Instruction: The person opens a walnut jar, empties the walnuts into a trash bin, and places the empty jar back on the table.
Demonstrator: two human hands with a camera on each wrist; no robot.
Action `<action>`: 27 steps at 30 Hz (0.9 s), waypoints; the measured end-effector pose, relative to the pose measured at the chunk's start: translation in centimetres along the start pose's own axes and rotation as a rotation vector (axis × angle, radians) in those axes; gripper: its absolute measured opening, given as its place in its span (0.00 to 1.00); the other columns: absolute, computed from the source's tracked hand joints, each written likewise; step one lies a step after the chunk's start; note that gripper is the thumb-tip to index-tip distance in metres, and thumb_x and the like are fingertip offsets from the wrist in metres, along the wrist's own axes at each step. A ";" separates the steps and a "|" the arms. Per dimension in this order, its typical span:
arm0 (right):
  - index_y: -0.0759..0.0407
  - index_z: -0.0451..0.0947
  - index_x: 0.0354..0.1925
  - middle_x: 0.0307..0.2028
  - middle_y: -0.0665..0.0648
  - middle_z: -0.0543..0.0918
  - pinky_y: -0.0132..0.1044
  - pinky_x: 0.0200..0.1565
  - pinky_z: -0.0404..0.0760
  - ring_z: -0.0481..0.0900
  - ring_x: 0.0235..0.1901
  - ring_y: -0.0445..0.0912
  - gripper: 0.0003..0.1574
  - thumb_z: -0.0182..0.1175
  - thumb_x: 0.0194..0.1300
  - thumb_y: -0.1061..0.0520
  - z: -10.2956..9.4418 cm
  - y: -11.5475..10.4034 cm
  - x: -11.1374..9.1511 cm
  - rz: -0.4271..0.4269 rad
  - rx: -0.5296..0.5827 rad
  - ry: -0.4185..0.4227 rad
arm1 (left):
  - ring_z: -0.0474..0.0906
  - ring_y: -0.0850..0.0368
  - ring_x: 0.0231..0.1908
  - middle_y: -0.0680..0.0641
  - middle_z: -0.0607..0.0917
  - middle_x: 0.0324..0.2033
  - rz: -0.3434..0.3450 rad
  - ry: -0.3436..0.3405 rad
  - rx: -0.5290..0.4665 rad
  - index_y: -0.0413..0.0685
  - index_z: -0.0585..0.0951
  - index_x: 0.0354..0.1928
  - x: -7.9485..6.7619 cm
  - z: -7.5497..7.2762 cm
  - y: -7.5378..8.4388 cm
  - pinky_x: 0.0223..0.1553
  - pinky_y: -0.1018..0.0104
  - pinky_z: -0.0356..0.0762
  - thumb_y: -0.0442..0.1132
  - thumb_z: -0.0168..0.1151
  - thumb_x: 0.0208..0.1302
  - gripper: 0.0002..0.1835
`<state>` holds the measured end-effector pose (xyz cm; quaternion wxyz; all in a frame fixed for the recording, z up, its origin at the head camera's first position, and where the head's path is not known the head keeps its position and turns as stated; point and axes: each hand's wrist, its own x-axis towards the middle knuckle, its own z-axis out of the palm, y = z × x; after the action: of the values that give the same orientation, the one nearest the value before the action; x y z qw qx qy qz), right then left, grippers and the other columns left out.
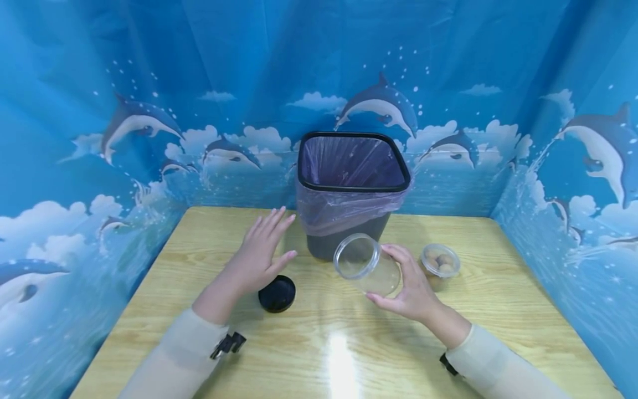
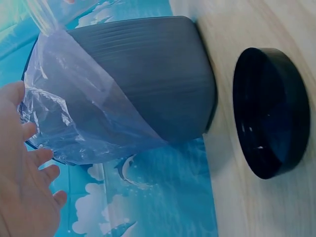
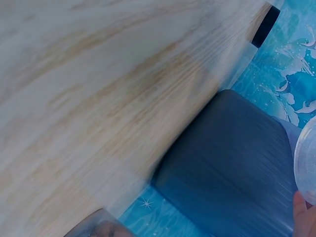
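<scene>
My right hand (image 1: pixel 410 288) grips a clear plastic jar (image 1: pixel 381 274) around its side. The jar has no lid on and is tilted, its round mouth facing up and left; I see nothing inside. In the right wrist view only the jar's edge (image 3: pixel 307 163) and a fingertip show. My left hand (image 1: pixel 261 249) is held over the table with fingers extended, touching nothing. Below it a black round lid (image 1: pixel 277 293) lies on the table, hollow side showing in the left wrist view (image 2: pixel 271 113).
A dark grey bin (image 1: pixel 349 235) lined with a purple bag stands at the table's back middle, just behind the jar. Right of my right hand, a clear tub (image 1: pixel 441 260) holds several round brown things. Blue dolphin-print curtains (image 1: pixel 239 55) enclose the wooden table (image 1: pixel 309 343).
</scene>
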<state>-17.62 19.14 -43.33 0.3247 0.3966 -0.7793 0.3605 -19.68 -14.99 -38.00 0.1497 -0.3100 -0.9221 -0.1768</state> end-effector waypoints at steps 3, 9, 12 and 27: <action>0.74 0.62 0.57 0.52 0.66 0.72 0.33 0.60 0.61 0.68 0.54 0.53 0.58 0.69 0.41 0.35 0.0 0.0 0.0 -0.001 0.001 0.001 | 0.36 0.49 0.70 0.49 0.42 0.71 -0.008 -0.016 0.002 0.59 0.43 0.72 -0.4 0.2 0.0 0.66 0.46 0.35 0.63 0.37 0.67 0.37; 0.75 0.62 0.55 0.51 0.67 0.72 0.31 0.60 0.60 0.68 0.54 0.52 0.57 0.69 0.43 0.36 0.0 -0.2 0.2 -0.013 -0.003 0.013 | 0.35 0.51 0.70 0.49 0.42 0.71 -0.009 -0.032 0.004 0.58 0.43 0.72 -1.1 0.7 -0.3 0.66 0.46 0.35 0.63 0.39 0.66 0.38; 0.75 0.62 0.55 0.51 0.67 0.72 0.32 0.60 0.60 0.68 0.54 0.52 0.57 0.69 0.42 0.36 0.0 -0.1 0.2 -0.009 0.006 0.012 | 0.37 0.50 0.70 0.49 0.42 0.71 -0.008 -0.034 0.001 0.57 0.43 0.72 -1.5 0.9 -0.5 0.66 0.46 0.35 0.63 0.41 0.66 0.39; 0.71 0.62 0.58 0.54 0.64 0.71 0.34 0.61 0.61 0.68 0.55 0.53 0.57 0.69 0.42 0.35 0.0 -0.5 0.1 0.012 -0.007 -0.009 | 0.36 0.51 0.70 0.50 0.43 0.71 -0.055 -0.116 -0.003 0.60 0.41 0.72 -3.0 2.3 -1.2 0.65 0.44 0.38 0.67 0.47 0.60 0.45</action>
<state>-17.28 18.94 -43.10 0.3205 0.3925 -0.7843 0.3580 -18.51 -16.44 -41.52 0.0909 -0.2944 -0.9371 -0.1639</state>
